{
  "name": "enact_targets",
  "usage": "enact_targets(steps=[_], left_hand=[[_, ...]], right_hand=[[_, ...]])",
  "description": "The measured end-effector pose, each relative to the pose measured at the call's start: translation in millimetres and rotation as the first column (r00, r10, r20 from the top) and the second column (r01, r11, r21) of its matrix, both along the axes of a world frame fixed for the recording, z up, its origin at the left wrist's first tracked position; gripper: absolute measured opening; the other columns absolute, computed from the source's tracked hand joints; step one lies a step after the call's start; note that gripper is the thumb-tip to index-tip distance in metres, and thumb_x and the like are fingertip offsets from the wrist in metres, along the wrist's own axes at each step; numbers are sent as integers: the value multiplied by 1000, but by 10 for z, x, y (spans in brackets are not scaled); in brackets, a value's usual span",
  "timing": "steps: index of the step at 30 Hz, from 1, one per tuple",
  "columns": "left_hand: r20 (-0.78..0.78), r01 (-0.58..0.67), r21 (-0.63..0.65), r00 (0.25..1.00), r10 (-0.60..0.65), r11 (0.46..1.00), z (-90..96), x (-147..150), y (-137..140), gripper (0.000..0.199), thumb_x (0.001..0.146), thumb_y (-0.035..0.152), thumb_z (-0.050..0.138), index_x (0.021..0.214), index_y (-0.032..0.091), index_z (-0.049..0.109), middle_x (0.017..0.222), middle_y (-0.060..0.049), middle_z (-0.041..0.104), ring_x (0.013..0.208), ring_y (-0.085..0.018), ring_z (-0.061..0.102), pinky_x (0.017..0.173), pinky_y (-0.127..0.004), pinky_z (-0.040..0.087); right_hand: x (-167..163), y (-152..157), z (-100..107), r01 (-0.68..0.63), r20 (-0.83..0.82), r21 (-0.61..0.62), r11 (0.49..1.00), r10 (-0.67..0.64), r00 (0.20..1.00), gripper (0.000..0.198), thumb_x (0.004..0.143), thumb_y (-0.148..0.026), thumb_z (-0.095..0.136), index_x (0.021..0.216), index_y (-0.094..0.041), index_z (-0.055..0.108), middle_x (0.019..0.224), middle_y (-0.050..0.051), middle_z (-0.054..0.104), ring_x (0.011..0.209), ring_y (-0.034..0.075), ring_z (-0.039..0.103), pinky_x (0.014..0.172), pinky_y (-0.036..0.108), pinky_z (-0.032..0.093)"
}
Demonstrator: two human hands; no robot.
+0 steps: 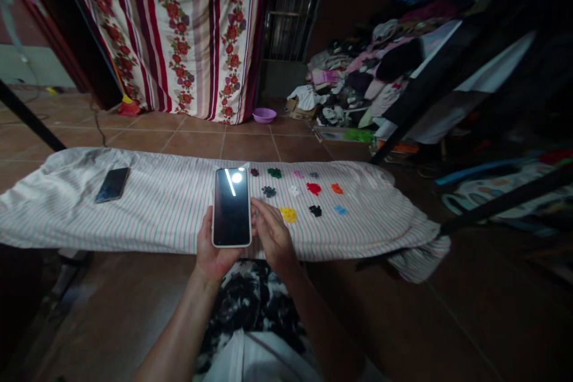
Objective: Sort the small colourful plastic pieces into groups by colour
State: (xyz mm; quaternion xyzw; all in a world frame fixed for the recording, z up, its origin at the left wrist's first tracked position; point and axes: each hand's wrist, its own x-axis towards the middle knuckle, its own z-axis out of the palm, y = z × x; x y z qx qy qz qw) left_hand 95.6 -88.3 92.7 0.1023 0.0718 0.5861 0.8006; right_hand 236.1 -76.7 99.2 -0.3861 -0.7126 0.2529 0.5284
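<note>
My left hand (215, 253) is wrapped under and around the left side of a smartphone (232, 215) in a pale case. Its dark screen faces me and reflects a bright round light and a white streak. At the phone's right edge, my right hand (275, 237) has its bent fingers against the side, near the buttons. Just right of this hand lies a pile of small yellow pieces (288, 214). Past it are black pieces (316, 210), blue pieces (340, 210), red pieces (314, 189) and orange pieces (336, 188). Farther back sit green pieces (274, 173) and dark grey pieces (268, 191).
A striped cloth (156, 221) covers the long surface before me. A second phone (113, 184) lies on its left part. Beyond stand a floral curtain (197, 36), a purple basin (264, 115) and a heap of clothes (358, 77). Dark poles (31, 116) rise at both sides.
</note>
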Motion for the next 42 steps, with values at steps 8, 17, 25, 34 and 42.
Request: enact_targets(steps=[8, 17, 25, 34, 42], left_hand=[[12, 47, 27, 999, -48, 999, 217, 141, -283, 49, 95, 42, 33, 108, 12, 70, 110, -12, 70, 104, -22, 65, 102, -38, 44], [-53, 65, 70, 997, -61, 995, 393, 251, -467, 56, 93, 52, 32, 109, 13, 69, 109, -14, 70, 113, -25, 60, 110, -44, 34], [-61, 89, 53, 994, -86, 995, 361, 323, -483, 59, 90, 57, 38, 111, 10, 68, 115, -16, 67, 118, -28, 57, 111, -44, 31], [7, 99, -22, 995, -98, 995, 235, 425, -454, 55, 92, 52, 37, 112, 10, 67, 111, -14, 69, 115, -25, 59, 111, -42, 32], [6, 70, -82, 998, -70, 994, 217, 407, -491, 52, 94, 48, 34, 107, 13, 70, 107, -11, 71, 113, -23, 60, 112, -40, 32]], right_hand=[[75, -383, 136, 44, -95, -46, 998, -48, 994, 40, 96, -36, 38, 128, -23, 57, 113, 8, 65, 106, 20, 59, 93, 35, 49], [87, -505, 110, -14, -269, -237, 971, -51, 962, 40, 97, -42, 36, 124, -23, 58, 116, 7, 64, 97, 18, 62, 82, 30, 53], [93, -529, 93, 52, -258, -235, 971, -114, 959, 39, 97, -43, 35, 121, -23, 59, 112, 7, 65, 99, 19, 63, 81, 31, 53], [160, -530, 47, 211, -186, -72, 975, -221, 957, 31, 97, -36, 38, 115, -23, 60, 108, 5, 68, 103, 18, 63, 84, 30, 52], [111, -543, -18, 277, -187, -64, 959, -284, 940, 31, 97, -35, 38, 111, -22, 62, 107, 7, 68, 102, 20, 63, 84, 34, 53]])
